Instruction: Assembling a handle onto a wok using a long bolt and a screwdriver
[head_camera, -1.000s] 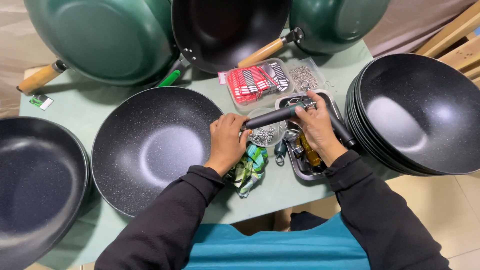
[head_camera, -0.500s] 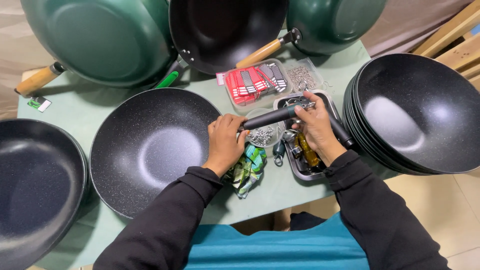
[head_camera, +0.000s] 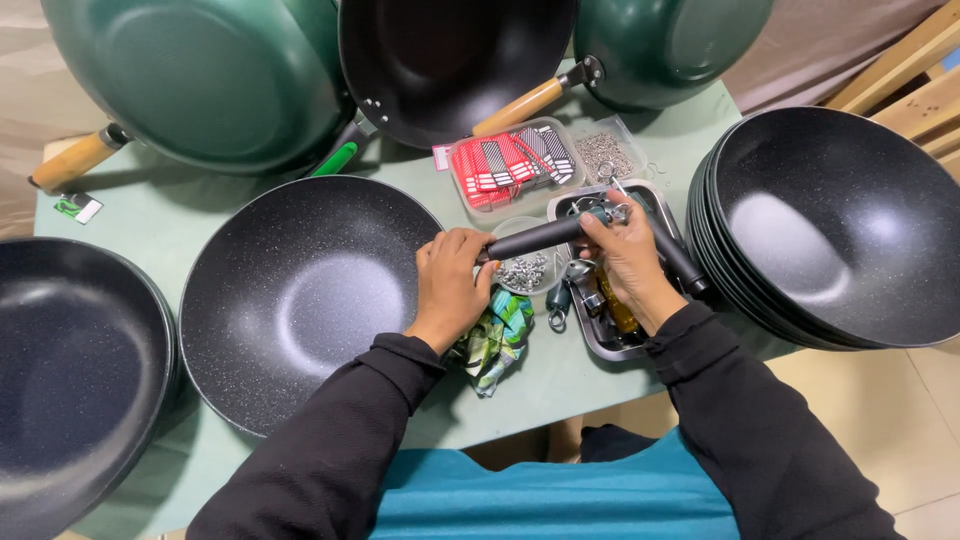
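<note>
Both fists grip the black handle (head_camera: 535, 237) — left hand (head_camera: 452, 285) at the pan (head_camera: 300, 300) rim, right hand (head_camera: 628, 262) at its end.

Three green woks (head_camera: 210, 80), two hands (head_camera: 452, 285)

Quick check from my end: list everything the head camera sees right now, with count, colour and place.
Handle: one, black, held at the rim of the centre pan.
Centre pan: one, black speckled, on the table.
Pan stack: several, black, right.
Left pan: black, left edge.
Green pans: at least two, far side, wooden handles.
Metal tray: one, silver, under the right hand.
Red packets: one clear tray.
Table: pale green.
Left hand: grips handle.
Right hand: at handle's far end.
</note>
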